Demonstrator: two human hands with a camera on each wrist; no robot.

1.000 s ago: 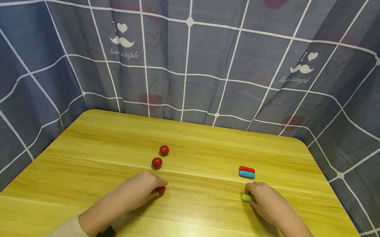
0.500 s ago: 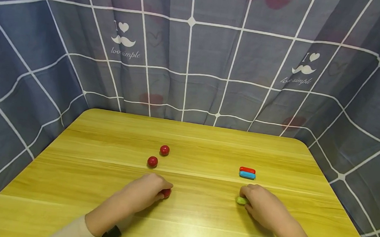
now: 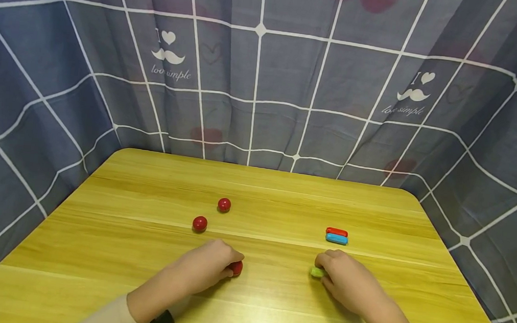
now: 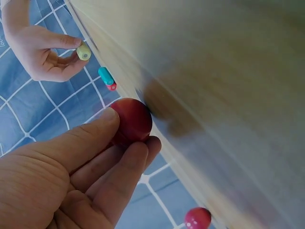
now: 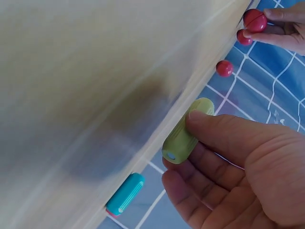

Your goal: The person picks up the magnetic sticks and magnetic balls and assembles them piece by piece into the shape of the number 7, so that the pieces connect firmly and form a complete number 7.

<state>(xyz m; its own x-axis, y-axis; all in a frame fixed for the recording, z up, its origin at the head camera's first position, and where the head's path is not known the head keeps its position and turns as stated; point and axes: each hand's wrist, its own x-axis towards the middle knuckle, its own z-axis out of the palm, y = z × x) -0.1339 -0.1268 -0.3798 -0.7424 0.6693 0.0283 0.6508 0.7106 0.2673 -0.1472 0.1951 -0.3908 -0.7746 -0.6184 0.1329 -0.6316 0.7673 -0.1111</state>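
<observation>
Pinching the red ball (image 4: 135, 120) with thumb and fingers of my left grip (image 3: 212, 264), and the green piece (image 5: 183, 138) likewise with my right grip (image 3: 348, 279), I have both low at the middle of the table (image 3: 278, 199), though whether they touch it I cannot tell. If I press the round ball off its centre, it could slip and roll toward the two loose red balls (image 3: 199, 223), and a weak pinch could drop the green piece, near the blue piece (image 3: 337, 238) and red piece (image 3: 337, 232) lying side by side. On the curtain (image 3: 284, 76) behind I read twice "I", a heart (image 3: 168, 37) and "love simple".
</observation>
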